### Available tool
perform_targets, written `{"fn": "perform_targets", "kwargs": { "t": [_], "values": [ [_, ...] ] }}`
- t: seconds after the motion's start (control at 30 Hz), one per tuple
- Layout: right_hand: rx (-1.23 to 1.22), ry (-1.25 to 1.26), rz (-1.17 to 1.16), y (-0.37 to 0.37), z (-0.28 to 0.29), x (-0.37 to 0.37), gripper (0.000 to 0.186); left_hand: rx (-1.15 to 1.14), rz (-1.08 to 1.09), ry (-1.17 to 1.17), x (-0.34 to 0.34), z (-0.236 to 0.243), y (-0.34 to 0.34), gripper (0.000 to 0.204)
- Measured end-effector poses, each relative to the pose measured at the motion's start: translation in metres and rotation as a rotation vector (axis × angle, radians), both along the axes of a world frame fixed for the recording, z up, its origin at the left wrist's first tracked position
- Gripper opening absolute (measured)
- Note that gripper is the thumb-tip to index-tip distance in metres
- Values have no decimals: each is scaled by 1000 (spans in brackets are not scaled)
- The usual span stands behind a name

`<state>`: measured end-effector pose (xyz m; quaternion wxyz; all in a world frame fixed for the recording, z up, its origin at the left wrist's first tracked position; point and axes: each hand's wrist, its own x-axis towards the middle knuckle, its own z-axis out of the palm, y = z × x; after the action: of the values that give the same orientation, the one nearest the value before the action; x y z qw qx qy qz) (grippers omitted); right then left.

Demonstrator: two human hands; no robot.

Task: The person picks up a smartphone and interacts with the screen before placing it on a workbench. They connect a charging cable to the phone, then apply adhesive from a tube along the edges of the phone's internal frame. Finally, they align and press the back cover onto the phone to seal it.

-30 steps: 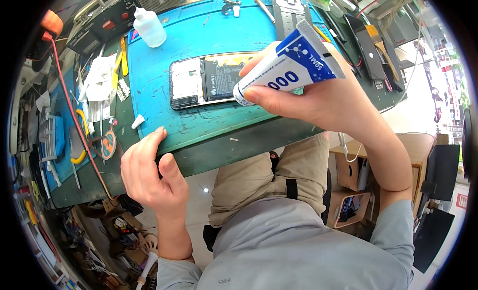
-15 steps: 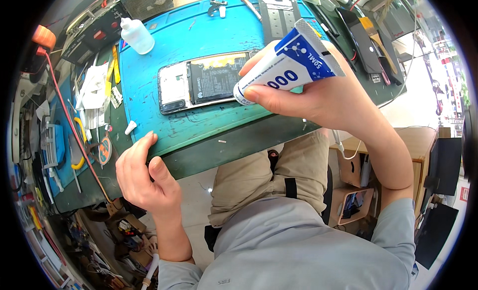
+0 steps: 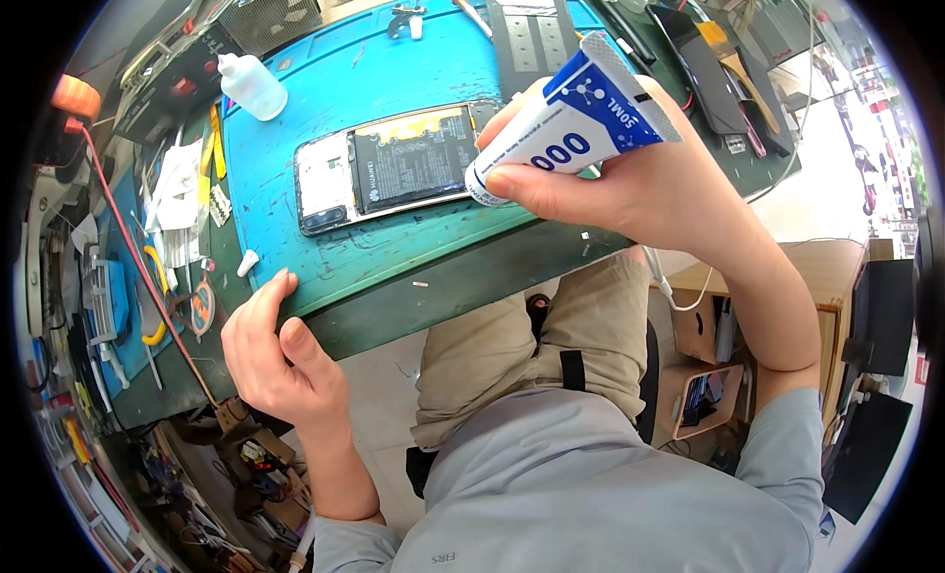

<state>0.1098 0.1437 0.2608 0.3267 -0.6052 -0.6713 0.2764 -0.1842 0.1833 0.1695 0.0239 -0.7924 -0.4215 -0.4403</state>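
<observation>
My right hand (image 3: 630, 179) grips a white and blue squeeze tube (image 3: 571, 120), its crimped end up and its other end down at the right part of an opened phone (image 3: 409, 159). The tube's tip is hidden. The phone lies back side up with a black battery showing, on a blue mat (image 3: 345, 81). My left hand (image 3: 281, 356) holds nothing, fingers loosely bent and apart, at the bench's front edge. Just above its fingertips lies a small white cap (image 3: 247, 263).
A squeeze bottle (image 3: 254, 86), a black plate fixture (image 3: 536, 51) and a screwdriver (image 3: 472, 15) stand or lie behind. Tools, papers (image 3: 177, 184) and a red cable crowd the left; dark devices (image 3: 704, 81) lie right. My legs are below the bench edge (image 3: 423, 287).
The bench and its things have shifted left in the picture, apparently as the view moved. My left hand sits a little further left; my right hand keeps its grip on the tube.
</observation>
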Motion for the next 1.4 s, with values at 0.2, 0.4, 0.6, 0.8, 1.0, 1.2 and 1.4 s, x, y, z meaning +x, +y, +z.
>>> {"fn": "perform_targets", "kwargs": {
  "t": [0.2,0.4,0.6,0.8,1.0,1.2,1.4],
  "values": [
    [-15,-25,-12,-3,3,5,21,-9,-8,15,-1,0,-1,42],
    [-20,-40,-34,-6,4,8,21,-10,-8,28,-2,0,-1,41],
    [-54,-19,-36,-8,5,12,20,-16,-3,29,-1,0,-1,41],
    [0,-29,-15,-9,3,16,19,-21,-2,32,-2,1,-2,41],
    [104,-3,-47,-9,-4,18,30,-21,-3,26,-1,0,-2,40],
    [101,196,-240,-15,-5,29,31,-21,-2,32,-2,1,-2,38],
    [-60,1788,-132,-39,-19,41,57,-21,-67,-63,-7,0,-7,35]
  ]
}}
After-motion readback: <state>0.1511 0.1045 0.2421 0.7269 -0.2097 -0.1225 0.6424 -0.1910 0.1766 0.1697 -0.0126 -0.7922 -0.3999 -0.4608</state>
